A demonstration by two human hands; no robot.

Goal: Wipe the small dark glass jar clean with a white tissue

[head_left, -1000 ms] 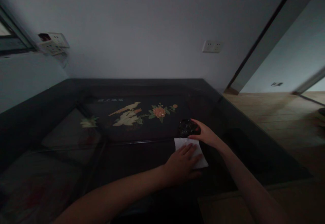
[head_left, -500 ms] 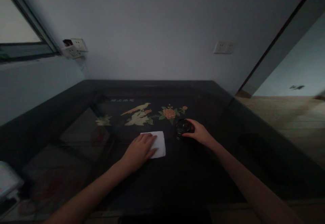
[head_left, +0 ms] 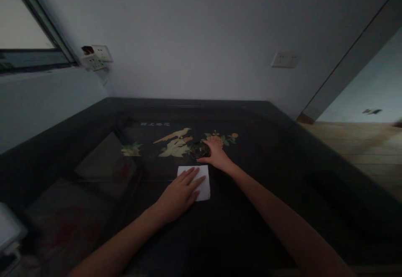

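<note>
Flat on a folded white paper napkin [head_left: 204,187] lies my left hand [head_left: 177,195], its fingers stretched out and slightly spread. My right hand [head_left: 217,156] grips a small round glass dish [head_left: 197,150] from its right side, thumb in front and fingers behind. The dish is dark and see-through, and its inside is hard to make out in the dim light. It is just beyond the napkin, over the printed bird-and-flower picture [head_left: 174,146] on the dark glossy tabletop [head_left: 238,210]. Whether it touches the surface I cannot tell.
A pale wall with a double socket [head_left: 285,59] rises behind the table. More sockets [head_left: 101,53] are at the left corner beside a window [head_left: 25,17]. A white object [head_left: 11,229] is at the left edge. Wooden floor [head_left: 345,143] shows on the right.
My right hand has carried the glass dish leftward and slightly away, onto the picture. My left hand stays on the napkin, with its fingers spread a little more. The view has shifted slightly.
</note>
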